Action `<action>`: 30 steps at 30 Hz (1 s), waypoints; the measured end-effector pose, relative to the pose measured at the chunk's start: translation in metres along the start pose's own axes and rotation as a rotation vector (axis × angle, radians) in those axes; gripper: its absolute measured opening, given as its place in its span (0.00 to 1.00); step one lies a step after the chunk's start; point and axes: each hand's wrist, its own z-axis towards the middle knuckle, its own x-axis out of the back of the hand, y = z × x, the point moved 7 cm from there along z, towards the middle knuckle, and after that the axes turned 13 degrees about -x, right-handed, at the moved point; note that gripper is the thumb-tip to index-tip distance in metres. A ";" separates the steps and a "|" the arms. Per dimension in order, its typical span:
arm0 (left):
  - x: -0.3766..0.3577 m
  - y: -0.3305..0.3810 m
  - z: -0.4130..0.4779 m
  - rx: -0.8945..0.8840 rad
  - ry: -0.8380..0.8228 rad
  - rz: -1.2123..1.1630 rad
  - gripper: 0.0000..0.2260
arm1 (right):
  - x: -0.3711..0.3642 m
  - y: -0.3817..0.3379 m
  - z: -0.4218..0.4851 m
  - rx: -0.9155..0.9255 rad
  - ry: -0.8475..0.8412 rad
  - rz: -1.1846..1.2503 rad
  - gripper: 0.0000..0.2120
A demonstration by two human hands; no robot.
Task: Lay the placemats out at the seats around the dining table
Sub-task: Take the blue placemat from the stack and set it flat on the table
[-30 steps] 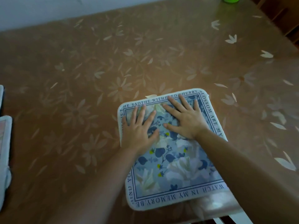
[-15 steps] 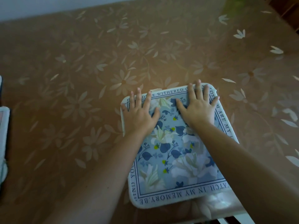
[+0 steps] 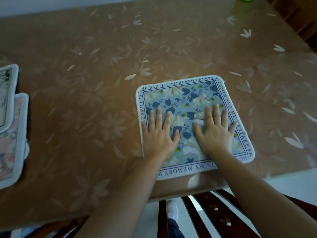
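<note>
Left hand (image 3: 158, 136), right hand (image 3: 215, 134) press one blue placemat (image 3: 188, 98) — two placemats (image 3: 12, 134) leftward.

The left hand (image 3: 158, 137) and right hand (image 3: 215, 134) have slid back along the placemat (image 3: 180, 96) from its far edge.

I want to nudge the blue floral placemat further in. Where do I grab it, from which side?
Probably its white rim at the left and right edges, one hand from each side. The blue floral placemat lies flat and thin on the table, so only the rim offers a pinch; the left hand and right hand lie flat near those edges.
</note>
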 end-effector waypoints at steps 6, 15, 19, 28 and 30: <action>0.003 0.025 -0.052 -0.046 -0.039 -0.025 0.27 | -0.008 -0.002 -0.063 0.010 -0.036 0.028 0.33; 0.022 0.034 -0.110 -0.140 -0.161 0.035 0.22 | -0.009 -0.022 -0.112 0.189 -0.131 -0.032 0.29; 0.038 0.010 -0.122 -0.177 -0.119 -0.030 0.22 | 0.003 -0.044 -0.121 0.270 -0.175 -0.031 0.25; 0.107 -0.118 -0.174 0.017 0.089 -0.017 0.20 | -0.001 -0.171 -0.182 0.541 -0.220 0.016 0.20; 0.126 -0.157 -0.196 0.081 0.145 0.006 0.20 | -0.009 -0.210 -0.202 0.609 -0.250 0.007 0.20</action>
